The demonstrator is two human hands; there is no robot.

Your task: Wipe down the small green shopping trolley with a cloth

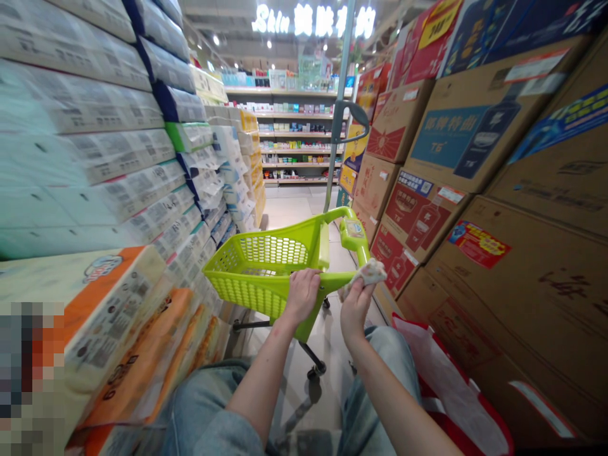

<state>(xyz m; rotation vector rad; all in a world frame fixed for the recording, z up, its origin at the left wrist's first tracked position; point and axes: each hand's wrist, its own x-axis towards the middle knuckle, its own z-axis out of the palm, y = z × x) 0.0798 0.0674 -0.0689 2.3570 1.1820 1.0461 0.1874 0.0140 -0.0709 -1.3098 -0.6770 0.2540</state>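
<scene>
A lime-green plastic shopping cart [266, 244] stands side-on in front of my knees, its basket pointing left and its handle on the right. My left hand [304, 292] is closed over the near rim of the basket, close to the handle end. In my right hand [355, 309] is a crumpled whitish cloth [373, 272], pressed against the near corner of the cart's handle. The fingers wrap round the cloth, so part of it is hidden. Inside the basket I see only its perforated walls and floor.
Stacked tissue packs [118, 101] rise on the left, with orange packs [137, 361] low beside my leg. Cardboard boxes [446, 139] form a wall on the right. A red and white bag [441, 386] lies by my right knee. A grey pole [335, 145] stands behind the cart; shelves [299, 117] lie beyond.
</scene>
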